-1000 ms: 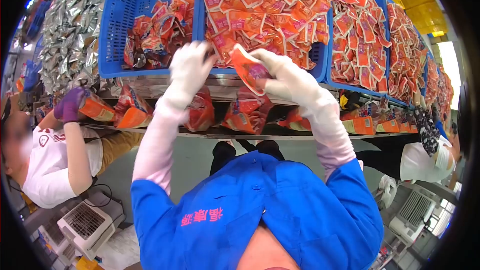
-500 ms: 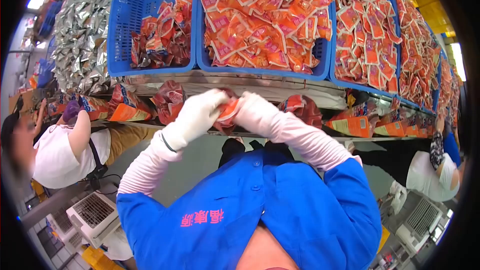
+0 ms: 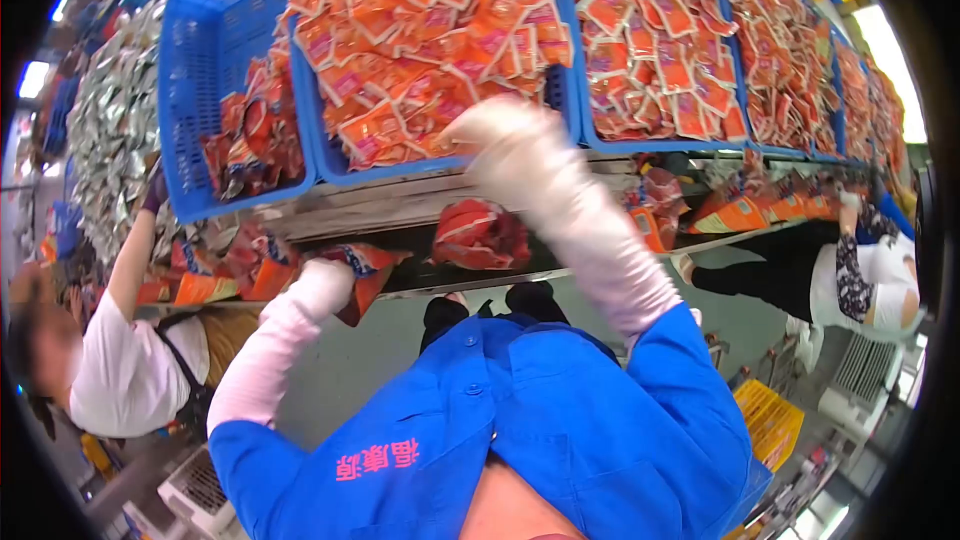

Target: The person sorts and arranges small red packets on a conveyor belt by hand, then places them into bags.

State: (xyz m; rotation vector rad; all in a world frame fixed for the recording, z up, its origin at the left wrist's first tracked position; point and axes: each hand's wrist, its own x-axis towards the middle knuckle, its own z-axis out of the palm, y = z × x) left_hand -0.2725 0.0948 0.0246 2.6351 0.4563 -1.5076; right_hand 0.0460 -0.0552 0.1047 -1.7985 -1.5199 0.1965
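My left hand (image 3: 322, 290), in a white glove, is closed at the near edge of a red, blue and orange pouch (image 3: 368, 268) on the line. My right hand (image 3: 508, 135), gloved in white too, is smeared by motion over the front of a heap of small orange packets (image 3: 430, 50); its fingers do not show clearly. These packets fill a blue crate (image 3: 400, 172). An opened red pouch (image 3: 480, 235) stands on the line between my two arms.
Left of the packets, a blue crate (image 3: 185, 60) holds some dark red packets (image 3: 258, 130). More orange-filled crates run right. Silver packets (image 3: 110, 130) lie far left. Further pouches line the belt (image 3: 410, 280). One co-worker (image 3: 130, 370) stands left, another (image 3: 860, 275) right.
My hands, earlier together over a red pouch, have parted. The left moved left and down to a pouch; the right went up over the orange packets. The view has turned.
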